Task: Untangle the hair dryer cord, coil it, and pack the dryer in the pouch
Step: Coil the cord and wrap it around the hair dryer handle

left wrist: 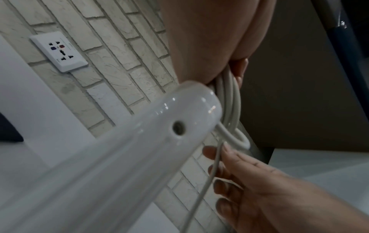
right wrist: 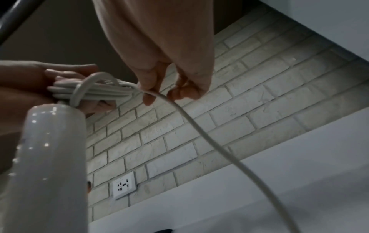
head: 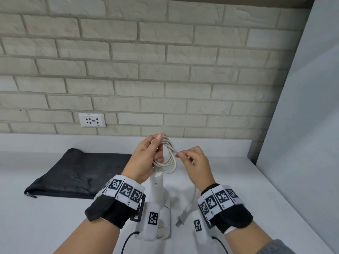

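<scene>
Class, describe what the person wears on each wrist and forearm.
Both the left hand and right hand are bare. Each wrist carries a black strap, a white band of square black-and-white markers, a white camera block and a black cable. A grey sleeve edges the right forearm.

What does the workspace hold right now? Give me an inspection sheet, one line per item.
Surface: white counter.
Job's things: white hair dryer stands head-down; dark pouch lies flat to the left.
Clutter: nothing seen.
Grippers: left hand holds the coiled cord; right hand pinches the loose strand.
Cables: plug lies on the counter, uncoiled; black wrist leads.
Surroundings: brick wall, wall socket.
</scene>
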A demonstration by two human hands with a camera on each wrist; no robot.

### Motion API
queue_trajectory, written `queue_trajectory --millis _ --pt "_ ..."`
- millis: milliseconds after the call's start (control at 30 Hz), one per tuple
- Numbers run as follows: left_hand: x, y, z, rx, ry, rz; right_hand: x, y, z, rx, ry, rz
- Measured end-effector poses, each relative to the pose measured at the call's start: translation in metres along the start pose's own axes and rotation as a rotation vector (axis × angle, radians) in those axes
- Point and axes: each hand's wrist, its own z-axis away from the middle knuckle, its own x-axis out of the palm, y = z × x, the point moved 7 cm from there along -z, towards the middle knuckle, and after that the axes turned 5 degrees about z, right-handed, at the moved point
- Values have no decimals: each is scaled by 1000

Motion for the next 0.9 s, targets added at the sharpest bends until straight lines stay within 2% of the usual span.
queue_trajectory --millis 100,200,300,400,533,667,833,900 --pt "-2 0 2 22 11 46 16 -3 3 109 -94 -184" --pt "-6 -2 2 4 5 95 24 -5 10 206 -211 -495" --pt "-12 -2 1 -11 34 127 23 -10 19 201 -357 -670" --pt "-16 -3 -1 -13 79 175 25 -17 23 179 -469 -681" --pt "-15 -7 -2 -36 90 198 23 -19 16 110 -426 -568" --pt "-13 -13 -4 -75 73 233 19 -21 11 85 -307 -624" --pt "-6 -22 -6 -134 -83 252 26 -17 14 123 -248 -738" --pt "-3 -20 -4 -123 -86 226 28 -15 13 137 -209 -746"
